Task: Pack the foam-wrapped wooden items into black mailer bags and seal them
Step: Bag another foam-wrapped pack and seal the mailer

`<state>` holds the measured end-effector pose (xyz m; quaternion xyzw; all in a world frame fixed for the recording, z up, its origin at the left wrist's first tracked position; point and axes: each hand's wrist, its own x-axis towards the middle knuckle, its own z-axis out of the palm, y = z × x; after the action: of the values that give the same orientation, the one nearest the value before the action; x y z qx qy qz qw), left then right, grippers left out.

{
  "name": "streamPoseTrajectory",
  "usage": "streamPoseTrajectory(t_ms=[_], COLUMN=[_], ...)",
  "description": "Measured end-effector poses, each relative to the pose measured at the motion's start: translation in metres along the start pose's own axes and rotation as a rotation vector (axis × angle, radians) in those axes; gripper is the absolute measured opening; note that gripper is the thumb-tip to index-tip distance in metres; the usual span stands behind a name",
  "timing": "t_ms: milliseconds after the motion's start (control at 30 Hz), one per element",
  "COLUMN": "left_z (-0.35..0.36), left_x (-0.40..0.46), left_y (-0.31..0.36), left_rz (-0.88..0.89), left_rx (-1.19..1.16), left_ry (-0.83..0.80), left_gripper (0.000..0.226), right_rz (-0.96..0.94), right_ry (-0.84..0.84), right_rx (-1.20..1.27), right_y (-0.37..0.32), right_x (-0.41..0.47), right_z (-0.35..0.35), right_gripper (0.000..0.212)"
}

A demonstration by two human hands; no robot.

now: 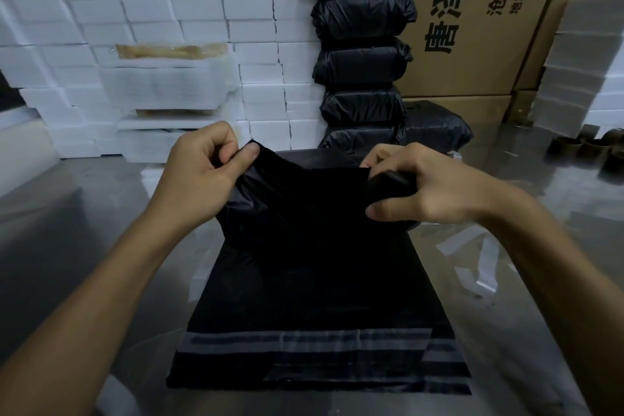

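A black mailer bag (304,206) is held up over the steel table. My left hand (199,172) pinches its upper left corner between thumb and fingers. My right hand (425,186) grips the bunched upper right part of the bag. Under it lies a flat stack of black mailer bags (314,321) with grey adhesive strips near the front. What is inside the held bag is hidden. A foam-wrapped wooden item (169,52) sits on a foam stack at the back left.
Packed black bags (363,61) are piled against the back wall, one more (435,127) lying beside them. White foam blocks (84,10) line the left wall. Cardboard boxes (489,27) stand back right, cardboard tape cores (587,145) and peeled strips (472,257) at right.
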<state>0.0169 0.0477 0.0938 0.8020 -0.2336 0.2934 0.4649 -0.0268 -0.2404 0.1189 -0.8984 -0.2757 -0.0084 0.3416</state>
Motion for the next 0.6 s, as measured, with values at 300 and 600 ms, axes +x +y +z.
streamPoseTrajectory(t_ms=[300,600], left_z=[-0.039,-0.057], left_x=[0.005,0.006], left_y=[-0.005,-0.014], left_rz=[-0.286,-0.461], left_rx=[-0.325,-0.149], left_ry=[-0.376,-0.334], left_gripper=[0.037,0.017], right_rz=[0.035,0.165], right_ry=[0.263,0.596], right_rx=[0.107,0.243], right_y=[0.019,0.033], right_x=[-0.016,-0.005], right_z=[-0.028,-0.014], right_gripper=[0.025,0.053])
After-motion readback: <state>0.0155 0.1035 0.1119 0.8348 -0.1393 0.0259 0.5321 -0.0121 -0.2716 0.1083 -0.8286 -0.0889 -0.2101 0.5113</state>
